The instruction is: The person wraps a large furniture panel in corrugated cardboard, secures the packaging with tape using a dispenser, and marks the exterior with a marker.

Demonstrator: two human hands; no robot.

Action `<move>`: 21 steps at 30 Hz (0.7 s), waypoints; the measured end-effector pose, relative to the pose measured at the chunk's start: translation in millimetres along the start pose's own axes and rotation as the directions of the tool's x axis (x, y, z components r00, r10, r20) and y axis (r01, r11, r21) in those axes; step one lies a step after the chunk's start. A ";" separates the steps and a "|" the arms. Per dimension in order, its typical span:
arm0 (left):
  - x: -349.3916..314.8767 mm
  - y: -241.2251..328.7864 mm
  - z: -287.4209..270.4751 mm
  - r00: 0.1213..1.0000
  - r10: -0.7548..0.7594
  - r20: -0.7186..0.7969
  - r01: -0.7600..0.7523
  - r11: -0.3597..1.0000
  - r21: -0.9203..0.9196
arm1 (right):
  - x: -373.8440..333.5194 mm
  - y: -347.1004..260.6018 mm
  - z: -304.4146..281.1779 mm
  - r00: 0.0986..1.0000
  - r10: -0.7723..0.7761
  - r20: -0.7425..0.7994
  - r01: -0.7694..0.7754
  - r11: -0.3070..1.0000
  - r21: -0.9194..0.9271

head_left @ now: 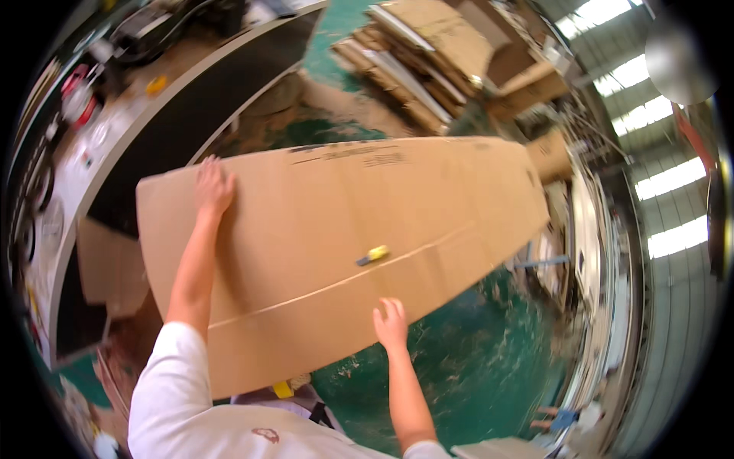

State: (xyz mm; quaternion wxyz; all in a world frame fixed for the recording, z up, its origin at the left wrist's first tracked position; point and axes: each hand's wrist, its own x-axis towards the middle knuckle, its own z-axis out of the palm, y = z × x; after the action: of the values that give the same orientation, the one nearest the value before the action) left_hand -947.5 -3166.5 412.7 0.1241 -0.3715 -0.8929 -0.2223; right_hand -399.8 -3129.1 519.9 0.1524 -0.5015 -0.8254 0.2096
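Note:
A large brown cardboard sheet [306, 222] stretches out before me, with a pale crease running along it and dark print near its far edge. My left hand [215, 189] lies on the sheet's far left part, its fingers reaching to the far edge. Over the near edge, right of the middle, is my right hand [391, 323]; its fingers are apart and nothing is in them. A small yellow and dark-grey tool [374, 255], which looks like a utility knife, rests on the cardboard just beyond my right hand. The sheet's underside is hidden.
To the left stands a long workbench [73, 180] with a dark side panel and clutter on top. Stacked flattened cardboard [413, 65] lies at the far side. Boards and panels [585, 252] line the right. Another person [569, 419] is at the lower right. The floor [474, 344] is green.

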 end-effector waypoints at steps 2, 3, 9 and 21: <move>-25.0 5.8 -3.6 0.995 0.055 0.086 -0.056 0.998 0.014 | 45.3 1.0 7.2 0.987 -0.158 -0.027 0.152 0.977 -0.151; -45.3 26.6 -20.0 0.981 0.045 0.190 -0.052 0.998 0.029 | 62.3 4.4 7.9 0.978 -0.205 -0.023 0.191 0.943 -0.273; -238.3 94.7 -138.6 0.877 -0.024 0.481 -0.048 0.989 0.137 | 144.6 56.7 41.2 0.883 -0.458 -0.104 0.426 0.875 -0.231; -549.7 141.2 -146.2 0.406 -0.786 0.467 0.898 0.439 -0.042 | 178.9 52.7 50.9 0.781 -0.598 0.179 0.618 0.782 -0.079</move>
State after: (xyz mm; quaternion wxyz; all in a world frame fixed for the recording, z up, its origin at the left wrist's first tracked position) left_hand -456.8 -3484.2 370.4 -0.2372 0.0873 -0.9185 -0.3042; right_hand -463.6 -2957.8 456.9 0.1181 -0.2005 -0.9639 0.1290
